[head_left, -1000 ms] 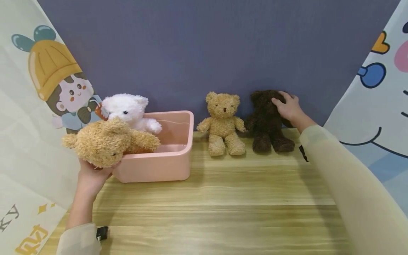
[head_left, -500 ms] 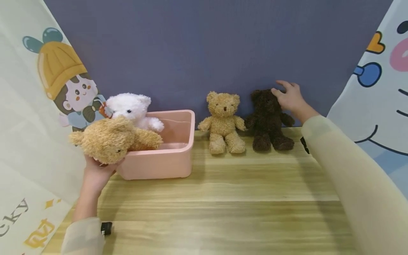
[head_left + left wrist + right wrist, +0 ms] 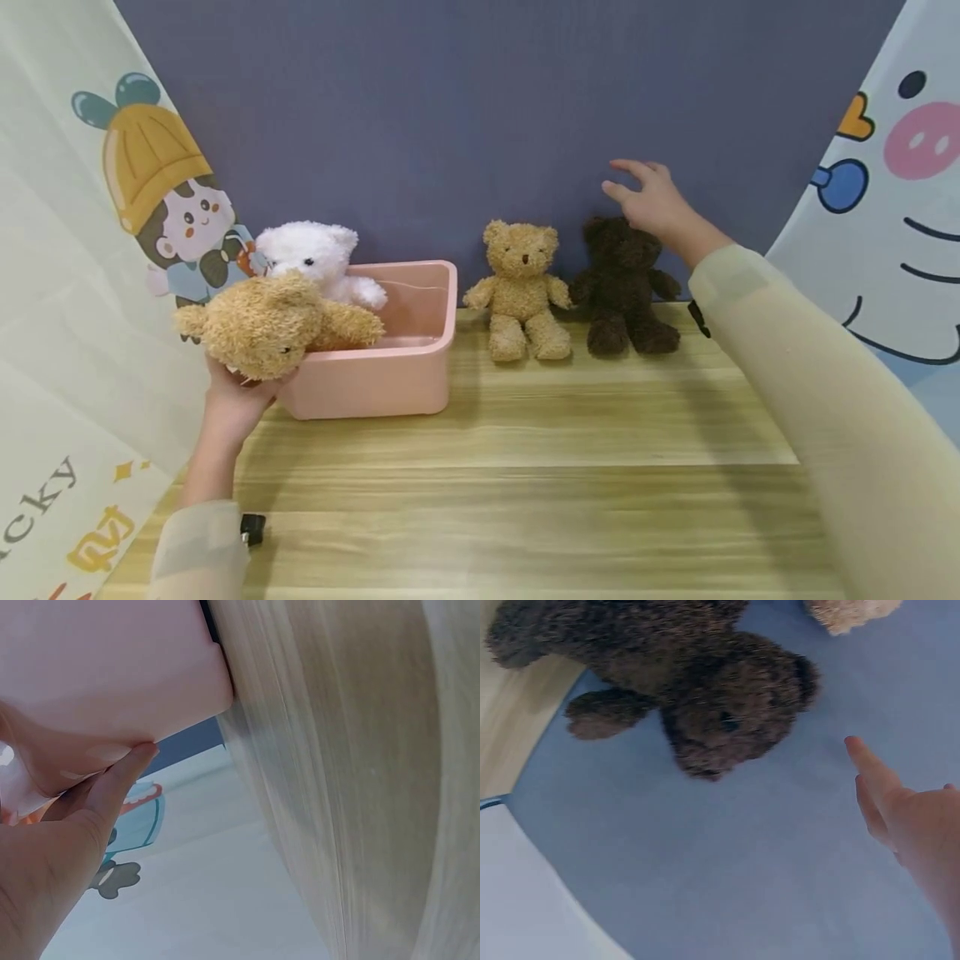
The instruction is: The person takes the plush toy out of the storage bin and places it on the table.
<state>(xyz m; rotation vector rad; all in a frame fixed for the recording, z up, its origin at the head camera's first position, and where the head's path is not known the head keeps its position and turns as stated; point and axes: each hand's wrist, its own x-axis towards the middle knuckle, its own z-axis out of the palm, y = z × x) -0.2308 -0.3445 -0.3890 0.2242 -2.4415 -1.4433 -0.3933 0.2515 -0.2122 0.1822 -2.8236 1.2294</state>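
dark brown bear (image 3: 624, 287) sits below the right fingers (image 3: 872, 766), apart from them

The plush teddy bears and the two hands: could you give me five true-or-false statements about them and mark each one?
1. The dark brown plush bear sits beside a curly golden-tan plush bear. True.
2. The right hand grips the dark brown plush bear by its ear. False: the right wrist view shows a gap between them.
3. The left hand touches the pink plastic bin. True.
4. The golden-tan bear at the bin is upright. False: it is tipped sideways.
5. There are three bears. False: four, including a fluffy white bear.
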